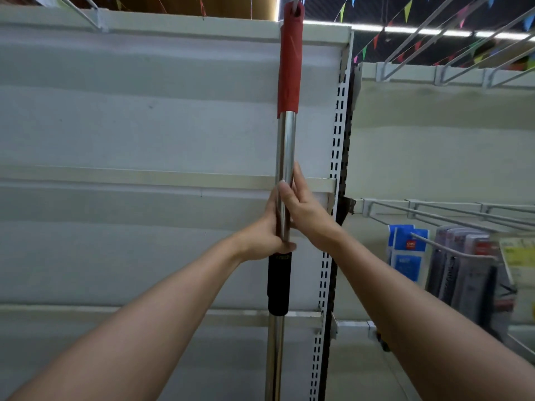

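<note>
while we hold the pole upright in front of the white shelving, the worry is a slip. the chrome looks smooth, and if the black collar isn't locked the upper section could slide down through our grip, or the red grip could knock the top shelf edge. our left hand wraps the tube just above the collar. our right hand pinches it higher, fingers nearly straight, thumb on the front.
</note>
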Available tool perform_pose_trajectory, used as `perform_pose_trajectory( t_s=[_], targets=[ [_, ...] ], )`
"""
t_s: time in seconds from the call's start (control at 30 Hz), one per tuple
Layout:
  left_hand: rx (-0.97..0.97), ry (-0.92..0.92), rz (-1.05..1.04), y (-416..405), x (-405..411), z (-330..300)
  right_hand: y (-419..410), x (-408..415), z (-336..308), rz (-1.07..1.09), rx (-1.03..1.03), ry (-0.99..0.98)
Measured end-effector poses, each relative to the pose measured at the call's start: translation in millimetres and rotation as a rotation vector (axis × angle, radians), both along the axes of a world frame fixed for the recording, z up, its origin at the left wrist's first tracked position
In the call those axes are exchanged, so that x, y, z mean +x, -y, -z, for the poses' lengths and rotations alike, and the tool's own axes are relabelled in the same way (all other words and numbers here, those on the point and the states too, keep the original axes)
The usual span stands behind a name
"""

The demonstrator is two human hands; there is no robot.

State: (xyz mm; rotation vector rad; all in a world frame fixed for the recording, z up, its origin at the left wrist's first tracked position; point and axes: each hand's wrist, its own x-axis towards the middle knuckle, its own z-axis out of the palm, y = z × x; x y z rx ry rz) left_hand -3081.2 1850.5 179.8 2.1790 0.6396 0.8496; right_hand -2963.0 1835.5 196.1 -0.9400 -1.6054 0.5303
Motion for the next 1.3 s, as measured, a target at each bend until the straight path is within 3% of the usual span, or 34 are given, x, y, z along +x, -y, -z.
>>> perform_pose_trajectory(
  t_s=[0.23, 0.57, 0.9, 1.3],
  targets=[
    [-0.062, 0.051, -0.069, -6, 5, 15, 2, -1, 26, -0.014, -0.052, -0.056],
    [0.081, 0.060, -0.204, -13, 7, 27, 2, -3, 40, 0.056, -0.008, -0.051],
    [0.073, -0.069, -0.142, -8, -1, 39, 8, -2, 62, 0.106, -0.099, -0.038],
    [-0.163, 0.020, -0.209, -6, -6, 74, 19, -3, 91, 0.055, -0.226, -0.081]
  ],
)
